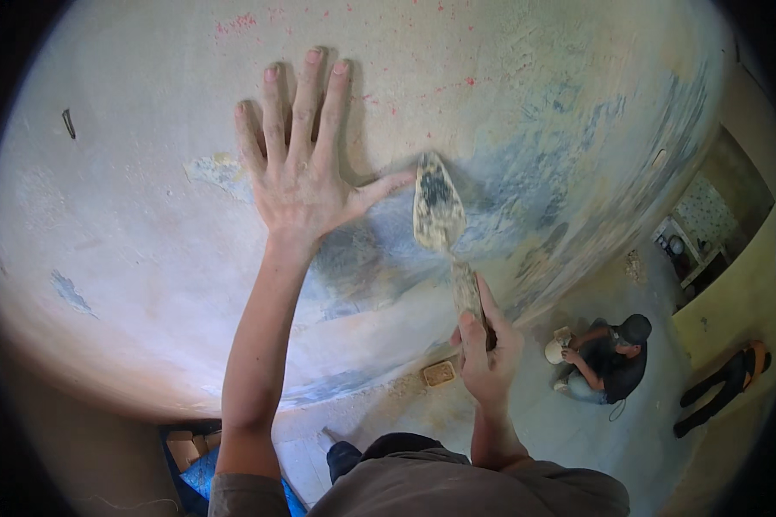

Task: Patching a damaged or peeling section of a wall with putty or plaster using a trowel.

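My left hand (306,168) lies flat against the wall (147,198), fingers spread upward and the thumb stretched to the right. Its thumb tip reaches the edge of a pointed trowel (440,202), though I cannot tell if they touch. My right hand (489,349) is wrapped round the trowel's worn handle, with the blade pointing up. Dried plaster crusts the blade around a dark middle. Behind and beside the trowel, the wall shows grey-blue worn patches; paler plaster and small red marks surround my left hand.
A small tan tray (440,373) sits on the floor by the wall's foot. At the right a person in a dark cap (608,358) squats holding a pale container (557,348). Another person (724,388) is farther right. Blue sheeting (200,474) and boxes lie lower left.
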### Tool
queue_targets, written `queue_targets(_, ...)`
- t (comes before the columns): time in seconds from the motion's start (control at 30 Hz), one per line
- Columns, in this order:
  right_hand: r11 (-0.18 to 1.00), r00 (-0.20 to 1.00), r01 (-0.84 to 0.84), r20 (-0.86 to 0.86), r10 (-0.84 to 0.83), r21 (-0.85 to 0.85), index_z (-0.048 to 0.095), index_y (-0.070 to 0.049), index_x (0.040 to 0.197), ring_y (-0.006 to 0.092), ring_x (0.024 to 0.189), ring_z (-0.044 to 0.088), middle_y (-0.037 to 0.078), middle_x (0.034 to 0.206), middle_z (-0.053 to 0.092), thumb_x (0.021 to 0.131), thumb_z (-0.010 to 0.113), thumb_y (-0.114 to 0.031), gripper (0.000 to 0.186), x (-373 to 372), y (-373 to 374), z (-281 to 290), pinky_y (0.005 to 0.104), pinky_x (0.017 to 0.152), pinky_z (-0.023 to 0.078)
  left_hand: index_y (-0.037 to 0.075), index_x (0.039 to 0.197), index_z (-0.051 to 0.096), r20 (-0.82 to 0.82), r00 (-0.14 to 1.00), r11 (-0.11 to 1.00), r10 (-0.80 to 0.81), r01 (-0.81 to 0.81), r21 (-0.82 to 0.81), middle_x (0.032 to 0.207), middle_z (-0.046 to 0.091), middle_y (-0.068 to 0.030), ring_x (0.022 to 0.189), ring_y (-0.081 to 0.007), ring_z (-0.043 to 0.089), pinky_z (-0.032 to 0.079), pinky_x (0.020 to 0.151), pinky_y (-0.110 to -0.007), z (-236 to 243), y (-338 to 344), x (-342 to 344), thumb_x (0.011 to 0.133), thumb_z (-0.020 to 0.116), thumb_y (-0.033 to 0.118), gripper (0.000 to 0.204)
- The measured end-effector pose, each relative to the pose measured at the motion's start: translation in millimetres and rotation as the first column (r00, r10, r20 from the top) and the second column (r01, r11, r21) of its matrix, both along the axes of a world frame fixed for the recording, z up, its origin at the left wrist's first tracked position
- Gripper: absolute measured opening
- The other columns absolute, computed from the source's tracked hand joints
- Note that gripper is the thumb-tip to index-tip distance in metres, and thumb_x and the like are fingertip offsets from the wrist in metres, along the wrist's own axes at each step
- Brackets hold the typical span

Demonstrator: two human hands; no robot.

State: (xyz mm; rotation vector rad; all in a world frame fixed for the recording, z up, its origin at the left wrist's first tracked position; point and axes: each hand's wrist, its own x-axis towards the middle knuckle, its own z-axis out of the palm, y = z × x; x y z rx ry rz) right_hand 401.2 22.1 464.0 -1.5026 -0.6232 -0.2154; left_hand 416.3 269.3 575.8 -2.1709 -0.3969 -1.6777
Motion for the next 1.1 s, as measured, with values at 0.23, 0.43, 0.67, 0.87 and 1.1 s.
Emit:
queue_targets(0.23, 1.000, 0.999, 0.000, -0.043, 0.000, -0.010, 0.054, 0.004, 0.139, 0.0080, 0.062, 0.055, 0.004, 0.071, 0.061, 0.096, 0.059, -0.006, 0.045, 8, 4, 23, 0.0225, 0.059, 0.045, 0.019, 0.155, 0.036, -0.023, 1.000, 1.000, 0.001, -0.002, -0.023, 0.163, 0.027, -0.0058, 0.153, -0.0320, 0.015, 0.003, 0.123, -0.055, 3, -2, 1, 0.062, 0.051, 0.096, 0.121)
queue_targets(0.43, 0.998, 0.997, -0.010, -0.072, 0.006, -0.064, 0.053, 0.002, 0.140, 0.0077, 0.060, 0.053, 0.003, 0.069, 0.060, 0.095, 0.060, -0.007, 0.046, -2, -3, 7, 0.0219, 0.057, 0.042, 0.019, 0.155, 0.036, -0.025, 1.000, 1.000, 0.002, -0.003, -0.028, 0.164, 0.026, -0.0052, 0.153, -0.0318, 0.015, 0.002, 0.123, -0.056, -3, 1, 1, 0.062, 0.050, 0.096, 0.122)
queue_targets(0.67, 1.000, 1.000, 0.002, 0.016, -0.003, 0.020, 0.053, 0.002, 0.141, 0.0072, 0.060, 0.052, 0.003, 0.071, 0.060, 0.096, 0.059, -0.007, 0.046, 6, 3, 31, 0.0222, 0.057, 0.042, 0.020, 0.156, 0.034, -0.034, 0.999, 1.000, -0.013, 0.012, -0.025, 0.164, 0.025, -0.0041, 0.153, -0.0316, 0.013, 0.002, 0.123, -0.055, 2, -3, -4, 0.066, 0.049, 0.095, 0.118)
queue_targets(0.87, 0.999, 1.000, 0.006, -0.005, -0.006, -0.034, 0.054, 0.002, 0.140, 0.0071, 0.060, 0.052, 0.002, 0.069, 0.059, 0.096, 0.061, -0.010, 0.046, 2, -1, 9, 0.0221, 0.057, 0.042, 0.020, 0.157, 0.031, -0.039, 0.998, 0.999, -0.040, 0.039, -0.031, 0.165, 0.023, -0.0029, 0.153, -0.0293, 0.014, 0.002, 0.123, -0.053, -3, -1, -3, 0.079, 0.046, 0.085, 0.102)
queue_targets(1.1, 0.999, 0.995, 0.036, 0.091, -0.039, 0.039, 0.057, 0.000, 0.137, 0.0063, 0.060, 0.053, 0.003, 0.069, 0.062, 0.095, 0.061, -0.012, 0.044, 15, 1, 37, 0.0218, 0.058, 0.043, 0.022, 0.159, 0.025, -0.035, 0.999, 1.000, -0.005, 0.005, 0.027, 0.166, 0.021, -0.0018, 0.153, -0.0286, 0.015, 0.006, 0.123, -0.051, -8, 6, -8, 0.091, 0.051, 0.065, 0.085)
